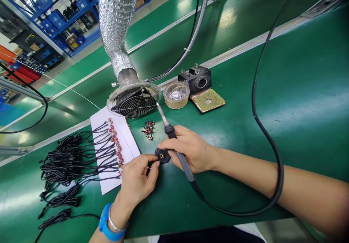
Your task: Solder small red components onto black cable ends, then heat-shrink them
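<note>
My right hand is wrapped round a soldering iron, held like a pen. Its metal tip points up and away, near the rim of the fume extractor hood. Below my right fingers a small round black holder lies on the bench, bearing a small star-shaped copper-coloured part. At the holder's left edge my left hand is pinched closed, thumb and index fingertips beside the part. Between them shows a short length of thin silvery solder wire. Several similar small parts lie loose just beyond.
A tub of silvery solder shavings, an iron stand and a sponge tray stand at the back. On the left, black cables reach onto white board, with reddish parts at their ends. The iron's cord loops over my right forearm.
</note>
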A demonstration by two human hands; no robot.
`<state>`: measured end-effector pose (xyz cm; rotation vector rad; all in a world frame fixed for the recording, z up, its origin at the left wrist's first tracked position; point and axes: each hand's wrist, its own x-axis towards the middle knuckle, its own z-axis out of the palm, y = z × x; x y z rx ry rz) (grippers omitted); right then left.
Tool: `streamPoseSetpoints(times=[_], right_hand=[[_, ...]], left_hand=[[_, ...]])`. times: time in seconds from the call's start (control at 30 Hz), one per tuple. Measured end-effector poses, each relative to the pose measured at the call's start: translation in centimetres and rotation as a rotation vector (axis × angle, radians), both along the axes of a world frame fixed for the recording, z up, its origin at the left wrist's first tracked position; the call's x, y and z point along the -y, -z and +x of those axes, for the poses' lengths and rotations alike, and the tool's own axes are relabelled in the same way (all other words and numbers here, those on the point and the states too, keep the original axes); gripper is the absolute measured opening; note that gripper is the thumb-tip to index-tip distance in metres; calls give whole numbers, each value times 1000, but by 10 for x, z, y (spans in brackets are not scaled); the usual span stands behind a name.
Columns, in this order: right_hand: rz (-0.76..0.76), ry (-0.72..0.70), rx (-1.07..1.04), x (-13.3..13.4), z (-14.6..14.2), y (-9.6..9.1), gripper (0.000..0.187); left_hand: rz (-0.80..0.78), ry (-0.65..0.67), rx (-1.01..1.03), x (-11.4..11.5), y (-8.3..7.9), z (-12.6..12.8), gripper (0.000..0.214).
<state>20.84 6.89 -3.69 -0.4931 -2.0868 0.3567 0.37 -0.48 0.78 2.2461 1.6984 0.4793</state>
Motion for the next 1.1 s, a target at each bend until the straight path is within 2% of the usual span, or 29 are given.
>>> streamPoseSetpoints(times=[0.2, 0.33, 0.47, 0.57, 0.63, 0.77, 0.87, 0.97, 1.1], right_hand=[[-52, -15, -63, 0, 0, 0, 30], [-63, -28, -71, 0, 0, 1, 30], [-71, -27, -83, 1, 2, 1, 31], [-86, -41, -84, 4, 5, 1, 35], [-100, -58, -76, 7, 6, 3, 39], [-147, -74, -55, 13, 5, 10, 41], [-165, -82, -69, 16, 3, 12, 40], [-175, -72, -79, 19, 3, 11, 38], [-159, -37, -100, 23, 3, 10, 35]], left_hand=[[9, 72, -79, 1, 6, 3, 16], [-3, 70, -111, 2, -7, -5, 16], [-50, 51, -164, 16, -37, -41, 19], [-163, 10, -239, 46, -58, -81, 20], [-272, -65, -291, 71, -65, -106, 27], [-400, -196, -345, 116, -60, -138, 35], [-448, -277, -327, 130, -49, -147, 20], [-431, -289, -275, 132, -40, -142, 16], [-329, -248, -148, 129, -36, -115, 19]])
